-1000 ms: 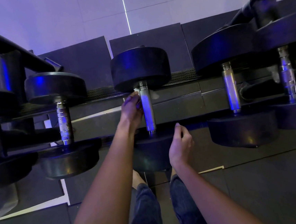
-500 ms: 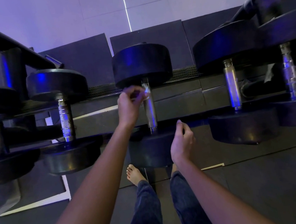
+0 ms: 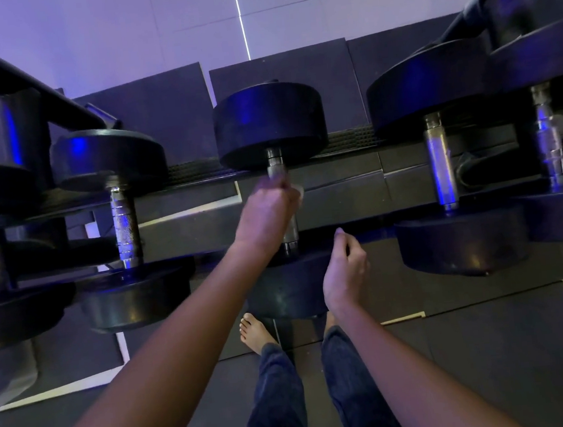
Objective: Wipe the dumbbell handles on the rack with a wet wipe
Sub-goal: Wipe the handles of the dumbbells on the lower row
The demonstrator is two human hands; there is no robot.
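Clenching a soft, limp wet wipe [image 3: 299, 191] round the middle dumbbell's handle [image 3: 276, 169] on the rack [image 3: 341, 204], the left hand [image 3: 266, 211] has a stiff, likely grippy steel bar too heavy to shift, while the right hand [image 3: 345, 269] hangs loosely curled nearby, holding nothing.

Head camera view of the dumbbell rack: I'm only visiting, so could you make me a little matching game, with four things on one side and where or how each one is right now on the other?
Things:
1. left hand
2. right hand
3. wet wipe
4. bare foot

Places or states:
A. standing on the dark floor mat
B. gripping the middle dumbbell handle
C. loosely curled, holding nothing
D. white edge peeking out of a fist

Pairs: 1-B, 2-C, 3-D, 4-A.
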